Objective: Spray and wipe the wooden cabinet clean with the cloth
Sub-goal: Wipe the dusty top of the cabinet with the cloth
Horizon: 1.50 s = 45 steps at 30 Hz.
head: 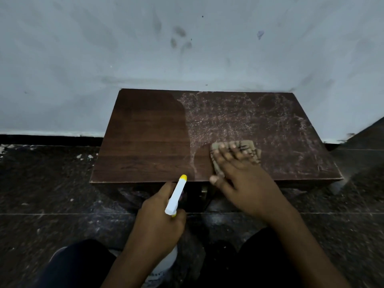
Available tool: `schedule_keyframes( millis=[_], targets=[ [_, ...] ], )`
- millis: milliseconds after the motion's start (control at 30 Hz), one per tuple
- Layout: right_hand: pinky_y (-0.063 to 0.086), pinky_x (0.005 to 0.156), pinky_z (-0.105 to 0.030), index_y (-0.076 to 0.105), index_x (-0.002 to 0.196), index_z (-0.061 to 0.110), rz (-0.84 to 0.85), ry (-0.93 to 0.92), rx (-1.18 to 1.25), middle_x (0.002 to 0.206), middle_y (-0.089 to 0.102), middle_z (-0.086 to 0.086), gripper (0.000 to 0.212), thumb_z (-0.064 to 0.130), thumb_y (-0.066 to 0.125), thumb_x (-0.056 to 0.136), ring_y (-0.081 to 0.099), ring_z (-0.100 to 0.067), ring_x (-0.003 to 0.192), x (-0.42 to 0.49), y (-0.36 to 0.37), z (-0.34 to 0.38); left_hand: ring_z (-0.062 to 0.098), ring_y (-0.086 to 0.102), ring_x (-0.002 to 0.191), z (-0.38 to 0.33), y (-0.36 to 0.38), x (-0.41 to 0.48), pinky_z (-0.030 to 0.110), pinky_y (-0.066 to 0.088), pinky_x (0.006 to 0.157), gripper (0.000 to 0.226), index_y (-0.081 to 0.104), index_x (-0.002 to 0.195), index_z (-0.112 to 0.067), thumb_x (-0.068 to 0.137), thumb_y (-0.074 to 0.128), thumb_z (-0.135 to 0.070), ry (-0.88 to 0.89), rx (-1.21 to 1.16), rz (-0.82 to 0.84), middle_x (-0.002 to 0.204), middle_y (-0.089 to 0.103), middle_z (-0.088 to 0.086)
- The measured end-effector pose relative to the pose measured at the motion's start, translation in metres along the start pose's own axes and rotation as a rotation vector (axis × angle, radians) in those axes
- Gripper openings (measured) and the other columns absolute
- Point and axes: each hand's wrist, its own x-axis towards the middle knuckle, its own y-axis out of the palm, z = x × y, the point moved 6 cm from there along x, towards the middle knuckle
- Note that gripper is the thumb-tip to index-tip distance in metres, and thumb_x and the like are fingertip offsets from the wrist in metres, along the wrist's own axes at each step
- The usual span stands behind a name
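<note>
The wooden cabinet (145, 142) stands against the wall, its dark brown top seen from above. The left part of the top looks clean and dark; the right part is covered in whitish dust streaks. My right hand (239, 175) presses a beige patterned cloth (249, 147) flat on the top near the front edge, at the border of the dusty area. My left hand (160, 221) grips a white spray bottle (176, 196) with a yellow nozzle, held just in front of the cabinet's front edge, nozzle pointing at the top. The bottle's body is mostly hidden under my hand.
A pale, smudged wall (187, 48) rises behind the cabinet. Dark stone floor tiles (52, 194) with white specks surround it. My knees in dark trousers (79, 265) are at the bottom. A dark slanted edge (365, 136) shows at the right.
</note>
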Motion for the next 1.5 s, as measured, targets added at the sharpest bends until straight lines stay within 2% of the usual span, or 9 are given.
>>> schedule_keyframes(
  millis=[67, 267, 467, 700, 900, 1100, 1233, 1400, 1500],
  targets=[
    [-0.014, 0.124, -0.031, 0.008, 0.165, 0.024, 0.019, 0.067, -0.005, 0.172, 0.0, 0.004, 0.075, 0.064, 0.019, 0.103, -0.011, -0.015, 0.158, 0.029, -0.005, -0.002, 0.015, 0.058, 0.057, 0.0, -0.002, 0.002, 0.041, 0.05, 0.058, 0.042, 0.063, 0.106, -0.033, 0.079, 0.064, 0.0, 0.001, -0.007, -0.031, 0.067, 0.064, -0.008],
    [-0.008, 0.127, -0.032, 0.008, 0.165, 0.027, 0.097, -0.23, 0.012, 0.172, 0.0, 0.008, 0.072, 0.06, 0.01, 0.102, -0.011, -0.011, 0.158, 0.011, 0.01, 0.048, 0.025, 0.06, 0.062, -0.008, -0.004, 0.001, 0.048, 0.05, 0.062, 0.02, 0.059, 0.089, -0.018, 0.077, 0.064, -0.002, 0.022, -0.03, -0.092, 0.068, 0.063, 0.001],
    [-0.015, 0.124, -0.03, 0.003, 0.165, 0.029, 0.115, -0.03, 0.052, 0.171, -0.005, 0.008, 0.067, 0.058, 0.017, 0.106, -0.016, -0.012, 0.156, 0.035, -0.009, -0.004, 0.024, 0.062, 0.064, -0.003, -0.01, 0.005, 0.044, 0.052, 0.064, 0.021, 0.063, 0.094, -0.013, 0.08, 0.066, 0.002, -0.022, -0.015, -0.096, 0.076, 0.068, 0.005],
    [-0.005, 0.127, -0.034, 0.009, 0.165, 0.032, 0.116, -0.247, 0.071, 0.171, 0.0, 0.011, 0.075, 0.068, 0.018, 0.1, -0.009, -0.011, 0.158, 0.011, 0.009, 0.05, 0.02, 0.051, 0.057, -0.004, -0.012, 0.007, 0.033, 0.04, 0.056, 0.02, 0.059, 0.087, -0.011, 0.077, 0.066, 0.005, -0.01, -0.032, -0.093, 0.065, 0.058, 0.005],
    [-0.012, 0.124, -0.032, 0.009, 0.165, 0.029, 0.147, -0.066, 0.085, 0.171, -0.001, 0.007, 0.074, 0.065, 0.024, 0.103, -0.01, -0.013, 0.157, 0.06, -0.012, 0.001, 0.029, 0.06, 0.067, -0.008, -0.011, 0.009, 0.036, 0.047, 0.063, 0.026, 0.066, 0.102, -0.008, 0.08, 0.067, 0.004, -0.016, -0.04, -0.048, 0.08, 0.069, 0.012],
    [-0.005, 0.128, -0.034, 0.013, 0.165, 0.03, 0.126, -0.253, 0.133, 0.17, 0.001, 0.012, 0.067, 0.059, 0.012, 0.104, -0.01, -0.01, 0.158, 0.038, 0.004, 0.041, 0.015, 0.057, 0.063, -0.023, -0.022, 0.015, 0.017, 0.039, 0.055, 0.026, 0.068, 0.094, -0.013, 0.078, 0.065, 0.007, 0.032, -0.022, -0.023, 0.068, 0.064, -0.003],
    [-0.002, 0.128, -0.037, 0.014, 0.163, 0.037, 0.125, -0.138, 0.191, 0.167, 0.0, 0.02, 0.059, 0.052, 0.017, 0.106, -0.013, -0.005, 0.156, 0.023, 0.001, -0.006, 0.003, 0.062, 0.06, -0.034, -0.043, 0.031, 0.012, 0.044, 0.055, 0.026, 0.07, 0.092, -0.028, 0.071, 0.062, -0.013, 0.042, -0.057, -0.012, 0.082, 0.073, -0.017],
    [-0.005, 0.126, -0.037, 0.013, 0.165, 0.03, 0.096, -0.067, 0.09, 0.171, 0.0, 0.011, 0.063, 0.055, 0.024, 0.108, -0.011, -0.016, 0.158, 0.065, -0.006, 0.013, 0.002, 0.061, 0.052, -0.047, -0.05, 0.052, 0.031, 0.052, 0.059, 0.027, 0.069, 0.09, -0.023, 0.079, 0.066, 0.001, 0.075, 0.018, -0.053, 0.079, 0.073, -0.01],
    [-0.011, 0.122, -0.029, 0.007, 0.165, 0.032, 0.084, -0.179, 0.074, 0.169, -0.005, 0.013, 0.079, 0.071, 0.021, 0.098, -0.016, -0.011, 0.155, 0.037, 0.005, 0.029, 0.022, 0.065, 0.055, -0.055, -0.05, 0.067, 0.049, 0.058, 0.063, 0.014, 0.067, 0.091, -0.015, 0.082, 0.065, -0.004, 0.067, 0.086, -0.048, 0.079, 0.072, 0.003]
  ],
)
